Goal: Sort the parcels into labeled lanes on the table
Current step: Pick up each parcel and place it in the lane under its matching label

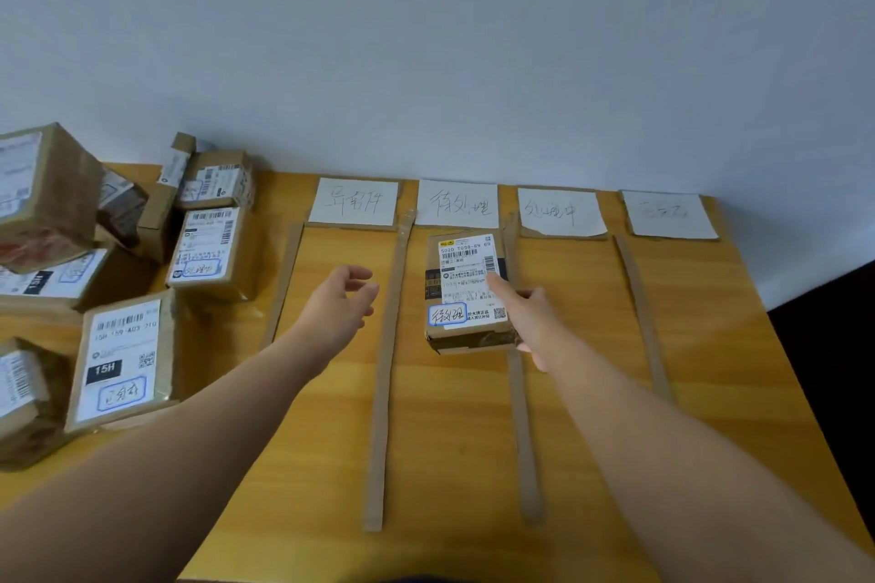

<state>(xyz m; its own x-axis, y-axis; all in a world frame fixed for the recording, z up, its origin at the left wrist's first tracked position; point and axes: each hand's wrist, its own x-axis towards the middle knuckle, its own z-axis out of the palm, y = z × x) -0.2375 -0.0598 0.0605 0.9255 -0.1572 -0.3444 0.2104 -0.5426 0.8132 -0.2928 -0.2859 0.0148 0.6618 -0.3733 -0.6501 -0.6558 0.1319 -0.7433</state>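
views: one, head-worn, wide-angle | from: above the near edge of the counter (450, 464) | faces: forward and down, toward the wall (473, 38) | range: near; forearms enter from the bottom, left hand (341, 298) and right hand (530, 317) mid-frame by a parcel (466, 294) | covers: pile (118, 275) at left edge, labels (457, 204) along counter's far edge, wall across top half

A makeshift parcel-sorting station: a wooden table (450, 440) against a plain wall (473, 38), stacked parcels (208, 246), handwritten lane labels (457, 204).

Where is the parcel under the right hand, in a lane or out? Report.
In: the parcel lies flat between two cardboard strips, below the second paper label; the right hand holds it.
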